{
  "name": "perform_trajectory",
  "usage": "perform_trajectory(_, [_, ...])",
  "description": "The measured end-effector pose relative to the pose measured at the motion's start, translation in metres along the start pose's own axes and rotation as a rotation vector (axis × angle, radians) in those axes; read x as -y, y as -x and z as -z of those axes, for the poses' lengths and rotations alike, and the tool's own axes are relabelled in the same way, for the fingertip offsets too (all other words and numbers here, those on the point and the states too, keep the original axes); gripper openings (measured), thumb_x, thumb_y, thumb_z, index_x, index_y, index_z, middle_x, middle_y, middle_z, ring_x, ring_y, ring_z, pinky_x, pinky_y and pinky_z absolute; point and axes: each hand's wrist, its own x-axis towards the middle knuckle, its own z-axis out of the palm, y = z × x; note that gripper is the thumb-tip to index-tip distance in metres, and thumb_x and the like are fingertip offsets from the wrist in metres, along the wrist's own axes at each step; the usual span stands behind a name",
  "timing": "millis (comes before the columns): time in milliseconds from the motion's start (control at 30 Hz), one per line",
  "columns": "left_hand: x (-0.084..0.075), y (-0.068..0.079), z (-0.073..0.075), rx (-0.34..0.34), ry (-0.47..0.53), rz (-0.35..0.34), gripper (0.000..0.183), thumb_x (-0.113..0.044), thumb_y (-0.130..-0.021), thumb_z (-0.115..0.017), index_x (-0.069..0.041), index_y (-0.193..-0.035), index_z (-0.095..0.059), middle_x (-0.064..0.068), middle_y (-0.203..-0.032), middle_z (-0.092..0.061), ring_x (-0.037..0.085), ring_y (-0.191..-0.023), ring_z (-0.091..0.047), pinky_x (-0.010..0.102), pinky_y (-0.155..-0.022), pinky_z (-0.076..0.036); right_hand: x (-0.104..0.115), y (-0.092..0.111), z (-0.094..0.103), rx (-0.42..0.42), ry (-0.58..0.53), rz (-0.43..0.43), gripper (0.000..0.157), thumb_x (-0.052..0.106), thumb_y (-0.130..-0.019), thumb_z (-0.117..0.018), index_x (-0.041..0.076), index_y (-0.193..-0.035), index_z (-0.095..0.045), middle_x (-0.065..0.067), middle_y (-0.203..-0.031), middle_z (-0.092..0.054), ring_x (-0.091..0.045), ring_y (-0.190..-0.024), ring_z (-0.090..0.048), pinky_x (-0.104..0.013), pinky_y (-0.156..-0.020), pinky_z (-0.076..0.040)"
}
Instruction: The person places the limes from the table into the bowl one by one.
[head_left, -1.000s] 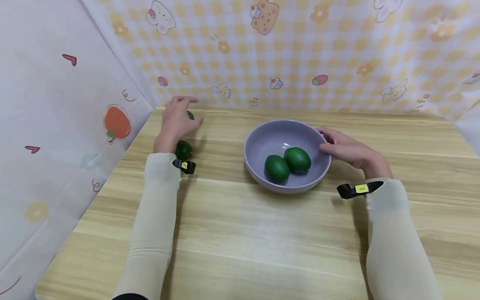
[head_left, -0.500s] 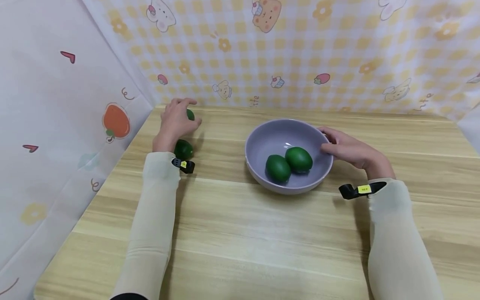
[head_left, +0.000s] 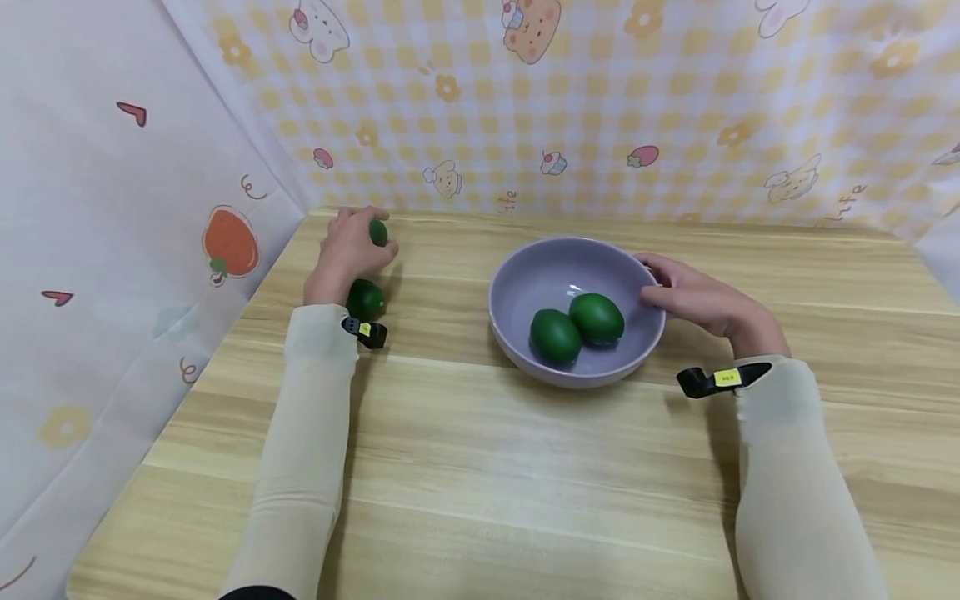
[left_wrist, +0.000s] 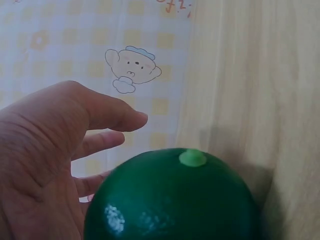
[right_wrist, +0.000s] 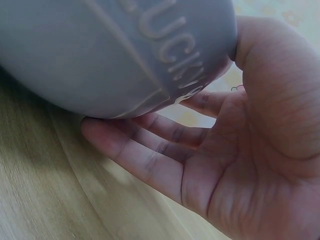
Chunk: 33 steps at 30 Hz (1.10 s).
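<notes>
At the back left, my left hand (head_left: 347,252) curves over a green lime (head_left: 378,233), with thumb and fingers spread on either side of it. No contact shows, and that lime is hidden in the left wrist view. A second lime (head_left: 365,300) lies beside my left wrist; a glossy lime with a pale nub (left_wrist: 175,200) fills the lower part of the left wrist view. My right hand (head_left: 697,300) grips the purple-grey bowl (head_left: 525,275), its thumb over the rim and its fingers (right_wrist: 145,165) under the outer side. Two limes (head_left: 555,336) sit in the bowl.
A light wood table (head_left: 480,467) bears everything. Behind it hangs a yellow checked cloth (head_left: 480,108) with cartoon prints, and a white printed cloth (head_left: 112,250) closes off the left side. Raised letters (right_wrist: 175,45) mark the bowl's outer wall.
My left hand has lowered slightly toward the far lime, and its thumb and index finger have drawn a little nearer each other. My right hand and the bowl stay about where they were.
</notes>
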Motion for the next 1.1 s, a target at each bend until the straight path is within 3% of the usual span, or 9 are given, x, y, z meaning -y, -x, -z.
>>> perform_trajectory(333, [0.012, -0.005, -0.007, 0.003, 0.014, 0.006, 0.071, -0.025, -0.102, -0.064, -0.013, -0.166, -0.034, 0.025, -0.174, -0.017, 0.053, -0.155, -0.021, 0.07, -0.119, -0.037, -0.001, 0.002, 0.0, 0.004, -0.006, -0.004, 0.052, 0.011, -0.109, -0.048, 0.005, -0.159, -0.036, -0.022, -0.153, -0.045, -0.028, -0.125, -0.055, -0.021, -0.089, -0.058])
perform_trajectory(633, [0.022, -0.007, -0.009, -0.022, 0.068, 0.018, 0.062, -0.019, -0.101, -0.061, -0.012, -0.16, -0.041, 0.027, -0.166, -0.032, 0.048, -0.141, -0.039, 0.071, -0.113, -0.042, 0.0, 0.0, 0.0, 0.01, 0.004, -0.007, 0.052, 0.013, -0.109, -0.047, 0.007, -0.16, -0.035, -0.021, -0.155, -0.044, -0.031, -0.13, -0.052, -0.021, -0.09, -0.057])
perform_trajectory(1100, [0.025, -0.005, -0.007, -0.043, 0.081, 0.03, 0.066, -0.013, -0.098, -0.062, -0.015, -0.16, -0.04, 0.03, -0.155, -0.04, 0.047, -0.133, -0.045, 0.072, -0.112, -0.042, 0.002, 0.0, 0.0, 0.009, 0.002, -0.006, 0.055, 0.012, -0.108, -0.048, 0.008, -0.162, -0.034, -0.02, -0.157, -0.042, -0.032, -0.133, -0.049, -0.017, -0.091, -0.054])
